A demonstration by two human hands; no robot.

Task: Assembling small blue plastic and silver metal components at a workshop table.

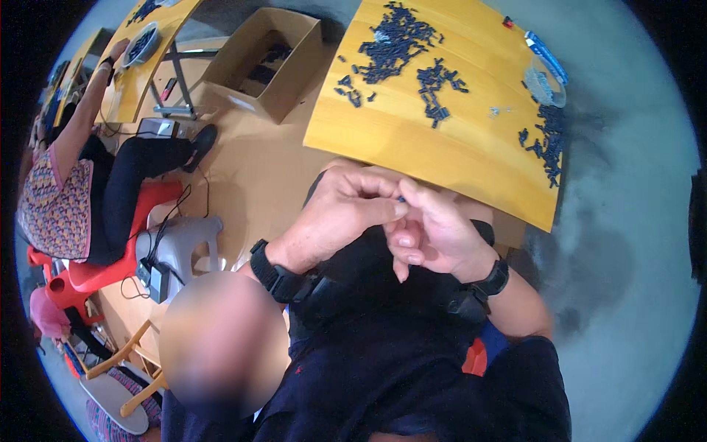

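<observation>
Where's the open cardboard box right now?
In the head view, the cardboard box sits upper left on the floor, just left of the yellow table.

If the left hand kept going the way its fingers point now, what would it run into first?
The left hand points rightward, its fingertips already against the right hand, with a small dark piece pinched between them. So it would meet the right hand's fingers first; depth is hard to judge here.

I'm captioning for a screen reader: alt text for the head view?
Two hands, left hand and right hand, meet fingertip to fingertip over a tiny dark part, just below a yellow wooden table scattered with small black parts.
</observation>
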